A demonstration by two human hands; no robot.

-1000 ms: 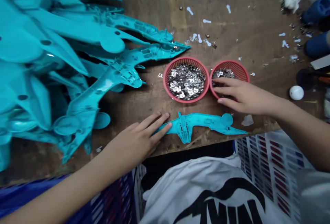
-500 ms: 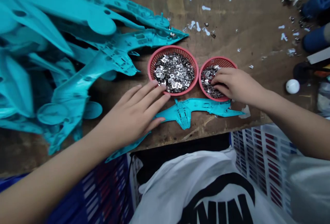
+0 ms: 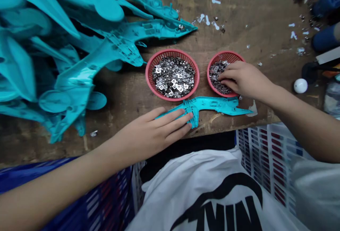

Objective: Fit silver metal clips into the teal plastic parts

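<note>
**A:** Quick look at this workbench shot: what just changed?

**B:** Mostly the left hand (image 3: 156,130). It was beside the bigger basket a moment ago, and now it lies open and flat across the middle of a teal moulded plastic part (image 3: 212,104), fingers on the ribbed section. The part sits on the counter (image 3: 119,121), just below both baskets and near the front edge.

**A:** And the right hand?

**B:** The right hand (image 3: 245,79) is curled over a small red plastic basket (image 3: 225,54), fingertips (image 3: 221,77) down among small silver metal pieces (image 3: 216,77). Is it pinching any? Can't tell, the fingers hide that.

**A:** What about the materials?

**B:** The teal plastic is glossy and long, with a tapered tip and moulded ribs. A big heap of teal plastic parts (image 3: 71,78) fills the left side. The larger red plastic basket (image 3: 172,99) has a mesh weave and holds more of those bright, stamped-looking metal pieces (image 3: 172,77). The counter is scuffed bare wood — rough, stained, and dotted with little white plastic bits (image 3: 215,1).
</note>
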